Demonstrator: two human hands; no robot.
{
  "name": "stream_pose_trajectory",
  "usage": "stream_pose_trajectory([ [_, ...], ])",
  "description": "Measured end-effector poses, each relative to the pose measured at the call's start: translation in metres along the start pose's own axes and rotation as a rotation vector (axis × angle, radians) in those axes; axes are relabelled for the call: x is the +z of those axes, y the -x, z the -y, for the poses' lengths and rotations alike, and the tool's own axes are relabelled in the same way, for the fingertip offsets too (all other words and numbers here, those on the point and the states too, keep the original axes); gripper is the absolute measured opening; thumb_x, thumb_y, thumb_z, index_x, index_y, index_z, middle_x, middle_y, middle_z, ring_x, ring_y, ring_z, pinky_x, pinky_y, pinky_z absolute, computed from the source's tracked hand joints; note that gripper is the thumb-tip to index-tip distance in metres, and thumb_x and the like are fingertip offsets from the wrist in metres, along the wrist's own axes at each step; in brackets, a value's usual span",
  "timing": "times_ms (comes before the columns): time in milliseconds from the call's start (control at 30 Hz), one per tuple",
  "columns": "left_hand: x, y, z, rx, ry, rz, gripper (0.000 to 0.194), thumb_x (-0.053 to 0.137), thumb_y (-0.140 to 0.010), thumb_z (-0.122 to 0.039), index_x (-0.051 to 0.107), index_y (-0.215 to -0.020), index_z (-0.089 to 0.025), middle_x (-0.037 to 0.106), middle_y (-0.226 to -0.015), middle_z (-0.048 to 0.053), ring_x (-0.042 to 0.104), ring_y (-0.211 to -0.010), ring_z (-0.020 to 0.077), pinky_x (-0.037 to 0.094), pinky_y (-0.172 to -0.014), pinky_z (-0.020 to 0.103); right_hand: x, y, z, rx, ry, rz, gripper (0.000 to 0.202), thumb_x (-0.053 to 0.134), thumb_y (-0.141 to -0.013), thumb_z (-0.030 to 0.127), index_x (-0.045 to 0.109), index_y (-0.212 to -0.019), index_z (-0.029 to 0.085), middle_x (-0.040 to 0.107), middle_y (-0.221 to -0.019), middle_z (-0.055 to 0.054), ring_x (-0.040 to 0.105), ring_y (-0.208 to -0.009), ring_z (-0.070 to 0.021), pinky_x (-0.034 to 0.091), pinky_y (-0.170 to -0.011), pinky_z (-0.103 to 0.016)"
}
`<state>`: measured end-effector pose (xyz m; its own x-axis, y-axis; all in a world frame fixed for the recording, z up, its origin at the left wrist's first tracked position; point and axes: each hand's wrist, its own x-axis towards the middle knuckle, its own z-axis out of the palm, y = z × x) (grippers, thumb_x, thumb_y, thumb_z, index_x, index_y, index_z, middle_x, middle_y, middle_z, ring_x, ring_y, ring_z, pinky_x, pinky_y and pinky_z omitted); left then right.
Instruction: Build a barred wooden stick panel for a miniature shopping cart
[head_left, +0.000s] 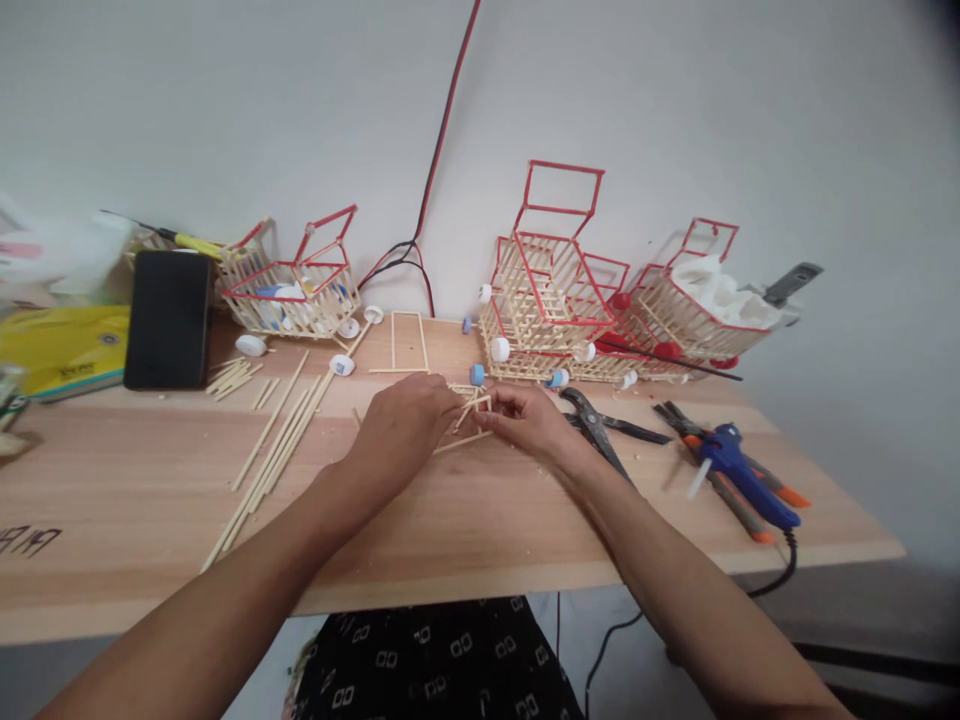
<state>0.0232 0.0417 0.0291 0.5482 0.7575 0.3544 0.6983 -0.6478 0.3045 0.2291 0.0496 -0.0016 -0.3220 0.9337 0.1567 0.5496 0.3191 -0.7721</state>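
Note:
My left hand and my right hand meet over the middle of the table, both with bent fingers closed on a small frame of thin wooden sticks. The frame sits between the fingertips, partly hidden by them. Just behind my left hand a flat rectangular stick frame lies on the wood. Long loose sticks lie left of my left forearm, with shorter pieces behind them. Black-handled pliers rest right beside my right hand.
Stick carts with red edges stand along the wall: one left, a stacked group, one right. A blue glue gun and orange-handled pliers lie right. A black phone and yellow packet are left.

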Motion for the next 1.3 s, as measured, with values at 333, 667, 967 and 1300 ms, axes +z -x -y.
stream_pose_trajectory([
  [333,-0.002,0.0,-0.003,-0.007,-0.014,0.028,0.024,0.053,-0.092,-0.023,0.074,-0.084,-0.016,0.067,-0.079,0.007,0.059,-0.08,0.0196,0.041,-0.069,0.03,0.002,0.0,-0.003,-0.007,-0.004,-0.019,0.024,0.063,-0.08,0.038,0.063,-0.071,0.016,0.049,-0.066,0.002,0.037,-0.06,-0.0097,0.027,-0.055,-0.023],
  [667,-0.005,-0.001,-0.005,-0.053,-0.009,0.061,0.023,0.053,-0.091,-0.023,0.075,-0.087,-0.016,0.067,-0.081,0.007,0.06,-0.081,0.0199,0.04,-0.07,0.03,-0.009,0.001,0.005,0.053,0.0,0.069,0.027,0.064,-0.079,0.04,0.071,-0.09,0.016,0.05,-0.064,0.003,0.036,-0.056,-0.0089,0.026,-0.052,-0.023],
  [967,-0.005,-0.001,-0.006,0.006,-0.044,0.054,0.024,0.052,-0.092,-0.022,0.073,-0.085,-0.014,0.065,-0.079,0.007,0.058,-0.08,0.0198,0.041,-0.07,0.031,-0.009,0.001,0.001,-0.027,0.007,0.075,0.018,0.065,-0.079,0.033,0.068,-0.082,0.016,0.056,-0.069,0.002,0.044,-0.061,-0.0096,0.03,-0.056,-0.023],
  [1300,-0.002,0.001,-0.007,0.09,-0.11,0.047,0.023,0.051,-0.092,-0.021,0.07,-0.081,-0.015,0.062,-0.078,0.006,0.055,-0.08,0.0203,0.039,-0.065,0.03,-0.01,0.001,0.0,-0.114,0.026,0.073,0.013,0.065,-0.08,0.028,0.069,-0.085,0.017,0.062,-0.075,0.0,0.049,-0.066,-0.0111,0.033,-0.058,-0.023],
])
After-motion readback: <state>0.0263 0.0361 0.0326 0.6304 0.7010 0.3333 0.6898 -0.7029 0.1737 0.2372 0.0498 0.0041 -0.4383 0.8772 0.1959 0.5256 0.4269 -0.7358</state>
